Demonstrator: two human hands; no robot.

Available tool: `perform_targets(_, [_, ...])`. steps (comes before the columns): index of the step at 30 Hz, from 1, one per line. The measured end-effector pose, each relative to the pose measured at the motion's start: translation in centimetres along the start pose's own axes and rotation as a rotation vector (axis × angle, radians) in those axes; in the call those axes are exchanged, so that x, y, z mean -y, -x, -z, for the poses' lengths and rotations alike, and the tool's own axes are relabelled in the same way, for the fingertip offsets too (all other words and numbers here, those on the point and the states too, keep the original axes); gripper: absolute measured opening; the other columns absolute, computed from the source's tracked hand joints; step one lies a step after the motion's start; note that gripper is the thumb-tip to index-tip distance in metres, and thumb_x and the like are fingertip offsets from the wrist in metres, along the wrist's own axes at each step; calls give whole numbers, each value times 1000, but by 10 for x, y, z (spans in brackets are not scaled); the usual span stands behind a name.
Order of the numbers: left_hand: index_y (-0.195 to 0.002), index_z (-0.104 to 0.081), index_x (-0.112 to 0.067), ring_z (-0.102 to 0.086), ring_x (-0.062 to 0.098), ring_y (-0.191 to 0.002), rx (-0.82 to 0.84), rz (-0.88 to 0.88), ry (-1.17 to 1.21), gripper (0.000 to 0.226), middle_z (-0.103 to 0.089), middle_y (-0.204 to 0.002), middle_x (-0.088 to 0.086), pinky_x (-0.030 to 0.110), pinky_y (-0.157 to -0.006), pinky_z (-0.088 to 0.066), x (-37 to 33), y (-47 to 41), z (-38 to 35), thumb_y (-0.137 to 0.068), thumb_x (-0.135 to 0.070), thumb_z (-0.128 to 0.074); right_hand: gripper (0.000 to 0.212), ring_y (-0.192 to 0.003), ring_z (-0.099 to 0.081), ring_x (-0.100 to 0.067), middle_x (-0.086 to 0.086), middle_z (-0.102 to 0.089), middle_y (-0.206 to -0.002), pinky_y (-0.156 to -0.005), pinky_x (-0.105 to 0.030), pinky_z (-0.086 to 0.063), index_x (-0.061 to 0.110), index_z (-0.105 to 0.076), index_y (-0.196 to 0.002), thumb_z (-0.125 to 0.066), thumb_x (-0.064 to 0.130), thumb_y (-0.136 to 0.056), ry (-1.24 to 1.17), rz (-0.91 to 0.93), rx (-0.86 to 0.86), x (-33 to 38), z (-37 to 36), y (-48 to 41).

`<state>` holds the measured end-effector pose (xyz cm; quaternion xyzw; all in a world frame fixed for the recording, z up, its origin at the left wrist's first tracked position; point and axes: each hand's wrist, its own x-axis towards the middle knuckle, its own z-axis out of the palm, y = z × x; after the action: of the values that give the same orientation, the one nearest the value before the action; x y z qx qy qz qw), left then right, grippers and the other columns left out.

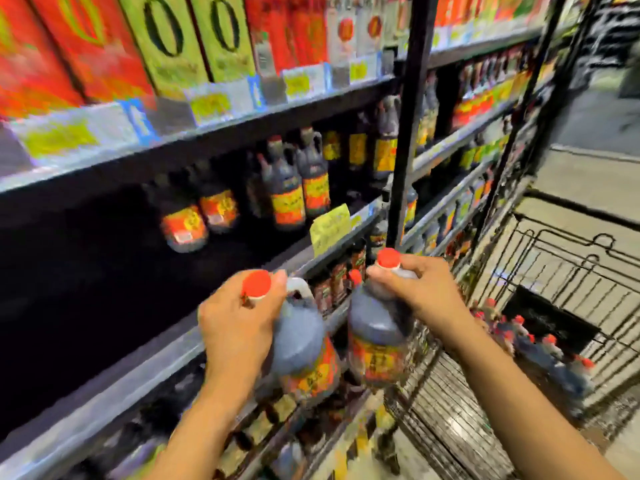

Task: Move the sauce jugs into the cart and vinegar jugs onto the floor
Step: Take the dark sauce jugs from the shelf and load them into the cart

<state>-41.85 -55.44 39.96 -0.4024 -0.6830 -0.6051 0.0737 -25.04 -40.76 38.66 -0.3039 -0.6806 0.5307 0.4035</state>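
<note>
My left hand grips the neck and handle of a dark sauce jug with a red cap and a red-yellow label. My right hand grips the neck of a second dark jug of the same kind. Both jugs hang in the air in front of the shelf edge, side by side, just left of the black wire cart. Several red-capped dark jugs lie inside the cart. More jugs stand on the middle shelf. The picture is blurred by motion.
A shelf unit fills the left, with a wide bare stretch of the middle shelf at left. Boxes stand on the top shelf. A black upright post divides the bays. Small bottles line the lower shelf. Pale floor tiles show at right.
</note>
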Motion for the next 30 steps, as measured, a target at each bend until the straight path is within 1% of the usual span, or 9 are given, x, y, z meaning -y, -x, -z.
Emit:
perform_targets(3, [-67,-64,-19,-55,9,-65,-106,-50,-34,36,-62,-64,-8,11,-59,-37,-2,-16,40,-75,-54,-55,33,-54,-40,-1,12,-49,-48,-53,-23,-32,18,-61,-50,-77,32,-74,-27,146,38,26,-44,-13])
perform_targets(7, [-68,-63,-21,-56,-2,-63,-255,-91,-78,30,-61,-61,-9,6,-60,-37,-5,-32,79,-76,-50,-57,49,-42,-35,3,14,-42,-37,-45,-11,-27,19,-50,-36,-74,12,-78,-66,279,43,51,-88,-31])
perform_targets(10, [-68,-60,-23,-52,-5,-60,-350,-122,-136,25,-58,-59,-12,5,-60,-36,-6,-44,98,-77,-46,-58,41,-50,-37,1,11,-45,-46,-48,-17,-33,6,-51,-47,-77,23,-73,-118,387,50,63,-114,-46])
perform_targets(14, [-68,-63,-17,-53,2,-60,-449,-140,-137,27,-58,-58,-5,5,-59,-37,-2,-57,108,-77,-42,-61,48,-54,-34,-2,4,-41,-50,-50,-23,-32,-4,-48,-51,-76,30,-72,-224,507,60,73,-143,-64])
perform_targets(16, [-68,-61,-20,-52,-3,-59,-470,-150,-149,23,-60,-64,-5,4,-60,-37,0,-66,107,-77,-41,-62,42,-51,-33,2,12,-39,-46,-49,-17,-31,9,-46,-47,-76,20,-75,-262,550,68,75,-156,-72])
perform_targets(18, [-68,-60,-21,-52,-6,-59,-480,-173,-205,21,-56,-56,-9,4,-60,-36,5,-75,105,-77,-41,-62,44,-48,-35,3,14,-43,-44,-50,-13,-32,24,-45,-48,-76,12,-76,-260,597,90,74,-167,-82])
perform_targets(20, [-69,-61,-21,-53,-6,-61,-473,-178,-244,23,-56,-60,-15,4,-60,-37,11,-83,100,-77,-41,-61,44,-49,-36,4,15,-45,-45,-50,-12,-32,31,-45,-50,-76,14,-77,-232,644,106,72,-176,-94])
perform_targets(26, [-64,-61,-14,-50,8,-61,-489,-175,-353,32,-51,-53,-7,7,-55,-34,38,-93,85,-77,-43,-61,39,-49,-35,2,9,-43,-44,-49,-19,-32,25,-46,-49,-73,29,-77,-253,692,158,62,-187,-125])
perform_targets(30, [-58,-59,-7,-46,16,-59,-497,-199,-422,41,-49,-48,-1,13,-53,-33,57,-95,72,-78,-43,-60,49,-43,-32,1,12,-39,-41,-47,-14,-28,33,-31,-47,-73,33,-73,-195,678,166,43,-197,-134])
